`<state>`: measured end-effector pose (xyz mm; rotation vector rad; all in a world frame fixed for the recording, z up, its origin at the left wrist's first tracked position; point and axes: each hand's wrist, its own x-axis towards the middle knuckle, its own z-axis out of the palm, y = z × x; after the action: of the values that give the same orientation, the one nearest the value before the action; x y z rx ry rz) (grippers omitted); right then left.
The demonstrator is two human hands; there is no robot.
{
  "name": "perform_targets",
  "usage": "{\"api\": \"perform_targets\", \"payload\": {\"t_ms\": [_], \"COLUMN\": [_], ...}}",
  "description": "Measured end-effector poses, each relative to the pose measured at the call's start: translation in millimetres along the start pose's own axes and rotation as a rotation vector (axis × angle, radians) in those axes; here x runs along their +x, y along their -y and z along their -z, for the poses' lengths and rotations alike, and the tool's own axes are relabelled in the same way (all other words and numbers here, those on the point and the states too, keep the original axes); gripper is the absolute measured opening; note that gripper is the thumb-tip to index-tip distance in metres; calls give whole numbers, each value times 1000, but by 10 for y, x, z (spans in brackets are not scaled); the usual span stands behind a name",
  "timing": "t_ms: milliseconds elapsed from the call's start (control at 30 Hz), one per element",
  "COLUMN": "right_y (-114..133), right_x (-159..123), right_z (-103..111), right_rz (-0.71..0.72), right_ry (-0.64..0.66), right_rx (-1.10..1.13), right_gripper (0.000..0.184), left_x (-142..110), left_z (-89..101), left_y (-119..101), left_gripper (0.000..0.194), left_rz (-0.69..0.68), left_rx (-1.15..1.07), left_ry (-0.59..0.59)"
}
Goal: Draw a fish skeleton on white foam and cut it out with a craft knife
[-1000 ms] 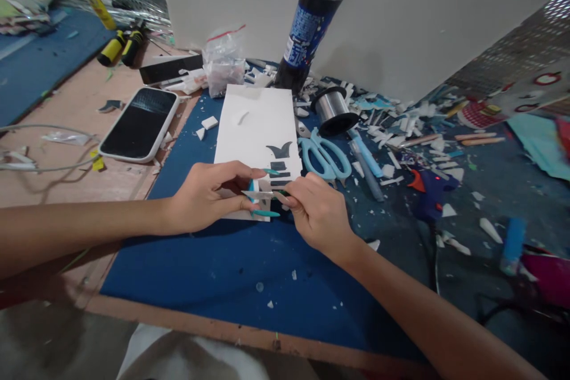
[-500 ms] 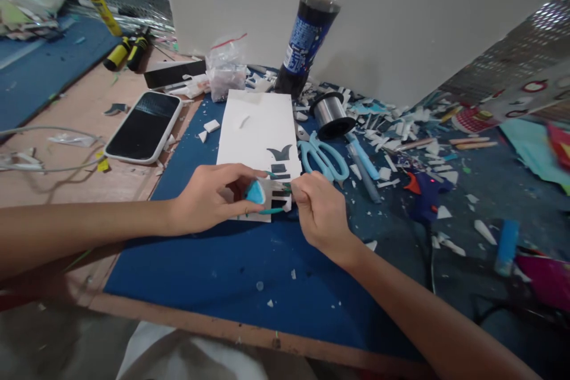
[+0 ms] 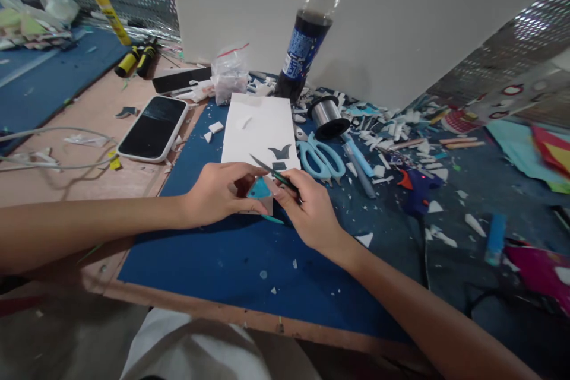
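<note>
Head view has my left hand (image 3: pixel 225 191) pinching the blue piece (image 3: pixel 259 188) above the white sheet (image 3: pixel 260 111), my right hand (image 3: pixel 312 209) gripping a slim blade (image 3: pixel 271 171) close by, so strokes should, I judge, stay short and angled off my left hand.

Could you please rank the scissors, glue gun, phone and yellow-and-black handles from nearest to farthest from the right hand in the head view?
From the right hand:
1. Scissors: just beyond it.
2. Glue gun: off to the right.
3. Phone: across to the left.
4. Yellow-and-black handles: left, beyond the phone.
</note>
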<state>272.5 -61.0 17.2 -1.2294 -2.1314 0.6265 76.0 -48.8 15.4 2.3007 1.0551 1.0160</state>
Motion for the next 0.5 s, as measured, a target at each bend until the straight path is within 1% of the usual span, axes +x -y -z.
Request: {"api": "perform_targets", "payload": {"t_ms": [100,200,267,400,500], "right_y": [36,41,38,31,14], "right_x": [10,4,-6,-20,-27], "right_z": [-55,-78,-83,-94,-98], "right_rz": [123,222,250,272,284], "right_ry": [-43,-92,-117,-153,-213], "right_rx": [-72,-171,-220,-241,-241], "right_gripper": [20,18,18,17,15], "left_x": [-4,-13,-16,-10,-1], "left_z": [-18,-28,-28,-20,-16], "left_y": [-22,-32,-30,-24,-27], "left_gripper": [51,50,49,47,49], "left_rz": [5,29,27,25,68], "left_rx": [-12,-111,-158,-173,-227], "left_ry": [21,40,29,32,29]}}
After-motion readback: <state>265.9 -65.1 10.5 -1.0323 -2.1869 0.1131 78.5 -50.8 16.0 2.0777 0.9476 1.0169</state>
